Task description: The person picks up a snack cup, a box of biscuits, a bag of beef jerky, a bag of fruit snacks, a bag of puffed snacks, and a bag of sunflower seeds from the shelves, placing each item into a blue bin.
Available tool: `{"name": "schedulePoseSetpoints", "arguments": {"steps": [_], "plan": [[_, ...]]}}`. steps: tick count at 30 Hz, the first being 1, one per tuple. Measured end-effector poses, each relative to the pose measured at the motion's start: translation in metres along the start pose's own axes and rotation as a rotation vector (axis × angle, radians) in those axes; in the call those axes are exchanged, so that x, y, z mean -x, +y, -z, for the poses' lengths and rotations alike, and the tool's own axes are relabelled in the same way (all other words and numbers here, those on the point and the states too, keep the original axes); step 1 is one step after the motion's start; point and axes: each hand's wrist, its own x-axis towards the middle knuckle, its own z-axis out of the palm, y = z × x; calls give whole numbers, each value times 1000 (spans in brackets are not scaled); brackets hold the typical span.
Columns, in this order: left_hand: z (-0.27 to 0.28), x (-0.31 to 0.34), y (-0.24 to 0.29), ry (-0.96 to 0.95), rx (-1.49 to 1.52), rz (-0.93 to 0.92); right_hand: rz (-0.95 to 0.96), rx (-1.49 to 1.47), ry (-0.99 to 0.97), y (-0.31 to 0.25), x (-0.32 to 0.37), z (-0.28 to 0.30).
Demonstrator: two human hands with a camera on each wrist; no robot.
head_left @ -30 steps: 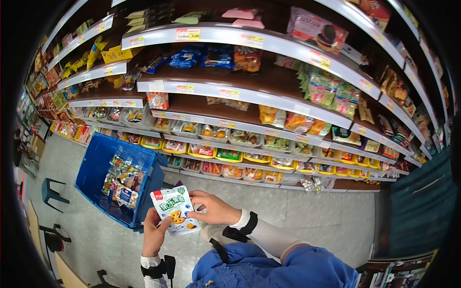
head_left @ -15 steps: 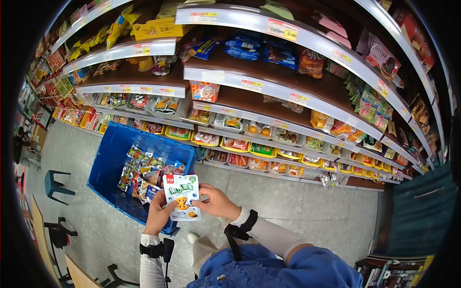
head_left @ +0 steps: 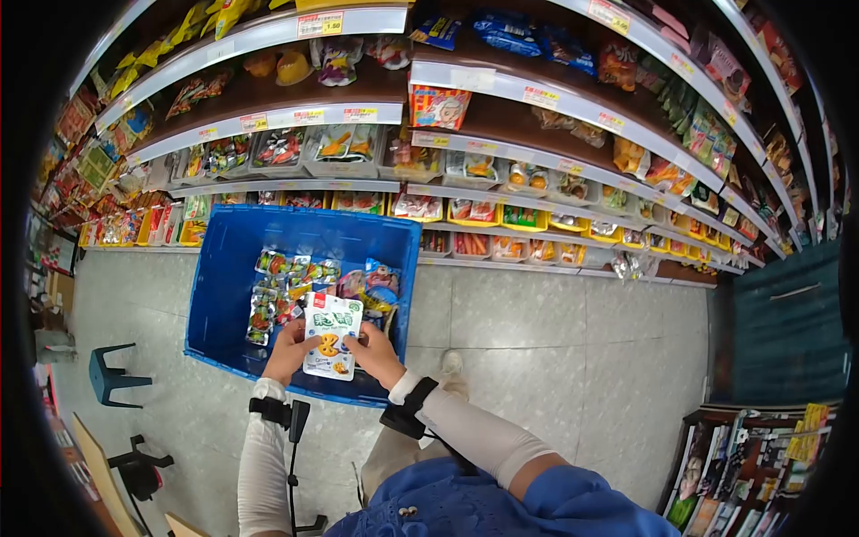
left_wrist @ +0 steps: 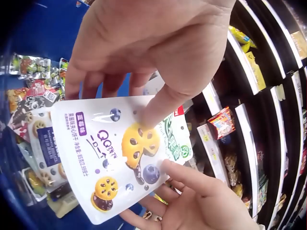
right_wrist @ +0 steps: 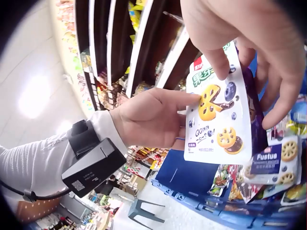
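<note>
Head view puts us over a blue crate [head_left: 224, 259] on the shop floor [head_left: 555, 340], with the snack pouch [head_left: 329, 338] held up above the crate's near part, printed face toward us. We judge the step in hand to be holding and looking over this one pouch. Both hands are on it, and other packets [head_left: 273, 295] lie loose in the crate below. Any further move with it, we think, calls for one hand to let go first, since each side is pinched, and for care not to crease the soft film. Our left hand [head_left: 288, 351] grips the pouch's left edge, thumb pressed on the front and fingers curled behind. Our right hand [head_left: 376, 353] pinches the right edge the same way. Both forearms reach forward and down, wrists close together, the pouch between them. Stocked shelves [head_left: 501, 85] rise on the far side of the crate.
</note>
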Motion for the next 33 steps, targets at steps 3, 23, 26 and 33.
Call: {"name": "schedulePoseSetpoints", "arguments": {"steps": [3, 23, 26, 33], "plan": [[12, -21, -25, -9, -50, 62, -83, -63, 76, 27, -9, -23], [-7, -145, -120, -180, -210, 81, -248, -324, 593, 108, -82, -40], [-5, -155, -127, -210, -371, 44, -219, -290, 667, 133, -94, -45], [-1, -157, -146, -313, -208, 51, -222, -242, 816, 137, -82, -60]]}}
